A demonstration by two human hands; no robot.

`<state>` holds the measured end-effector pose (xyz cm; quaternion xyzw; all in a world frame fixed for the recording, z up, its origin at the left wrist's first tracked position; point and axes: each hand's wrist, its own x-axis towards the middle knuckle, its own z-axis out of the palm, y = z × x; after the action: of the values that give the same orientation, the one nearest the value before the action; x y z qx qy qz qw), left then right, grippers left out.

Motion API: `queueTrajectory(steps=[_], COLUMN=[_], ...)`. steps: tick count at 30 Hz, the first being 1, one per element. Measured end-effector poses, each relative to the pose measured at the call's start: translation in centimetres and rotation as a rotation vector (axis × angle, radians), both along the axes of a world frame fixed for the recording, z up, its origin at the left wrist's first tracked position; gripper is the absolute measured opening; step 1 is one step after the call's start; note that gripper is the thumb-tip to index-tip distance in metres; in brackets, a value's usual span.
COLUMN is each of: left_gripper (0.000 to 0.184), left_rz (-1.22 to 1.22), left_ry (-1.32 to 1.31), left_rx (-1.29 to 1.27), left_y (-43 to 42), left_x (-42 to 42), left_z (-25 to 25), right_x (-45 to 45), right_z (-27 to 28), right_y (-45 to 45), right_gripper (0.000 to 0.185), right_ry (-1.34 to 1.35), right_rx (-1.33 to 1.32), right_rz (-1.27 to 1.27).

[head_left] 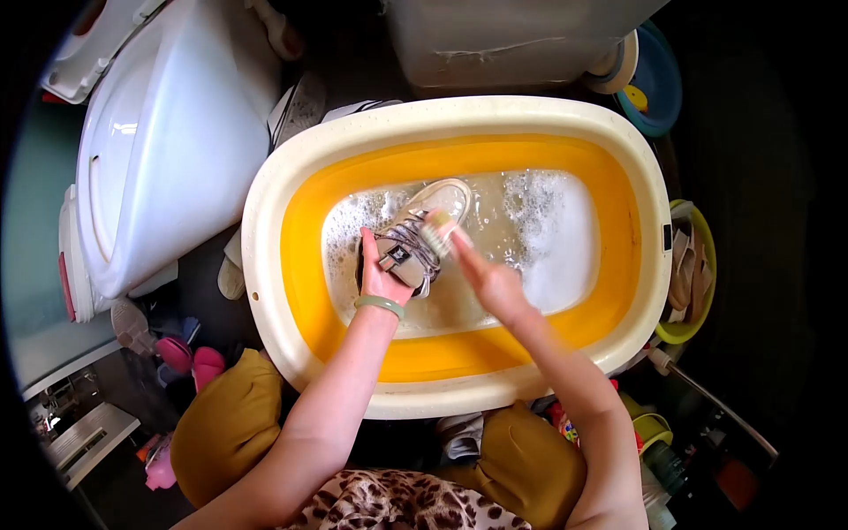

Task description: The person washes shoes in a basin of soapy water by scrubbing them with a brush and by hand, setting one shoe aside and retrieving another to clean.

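A beige lace-up shoe (408,258) is tilted over soapy water in a basin (459,402) with a cream rim and yellow walls. My left hand (382,276), a pale green bangle at its wrist, grips the shoe around its heel end, the toe pointing away from me. In my right hand (488,281) is a scrub brush (436,237), its bristles against the shoe near the laces. That hand is slightly blurred by motion, and its fingers partly hide the brush. Cloudy water and white foam (543,208) lie around the shoe.
A large white tub (190,132) stands left of the basin, with shoes near its base. A pale container (521,40) and a blue basin (664,84) are behind. At right, a lime-green basket (707,291) holds more shoes; a metal pole (724,411) lies below it.
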<state>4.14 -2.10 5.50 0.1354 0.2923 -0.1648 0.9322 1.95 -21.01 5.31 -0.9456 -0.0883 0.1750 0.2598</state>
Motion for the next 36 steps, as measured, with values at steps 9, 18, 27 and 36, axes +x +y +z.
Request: queueTrajectory(steps=[9,18,27,36], left_gripper=[0.078,0.063,0.066,0.071], left_rz=[0.033,0.079,0.113,0.072], left_ry=[0.039,0.105,0.104,0.053], left_rx=[0.020,0.010,0.100,0.065], left_y=[-0.1,0.1,0.0,0.2], left_x=[-0.2,-0.2,-0.3,-0.6], left_z=[1.3,-0.1,0.1,0.5], right_x=[-1.6,0.7,1.8,5.5], right_z=[-6.8,-6.4,-8.6,-10.3], right_y=[-3.0,-7.9,-11.2,-5.8], right_gripper=[0.064,0.066,0.047,0.021], right_ry=[0.147,0.054,0.064,0.501], right_rx=[-0.075,-0.459,-0.056,1.225], right_rz=[-0.220,0.131,0.141,-0.909])
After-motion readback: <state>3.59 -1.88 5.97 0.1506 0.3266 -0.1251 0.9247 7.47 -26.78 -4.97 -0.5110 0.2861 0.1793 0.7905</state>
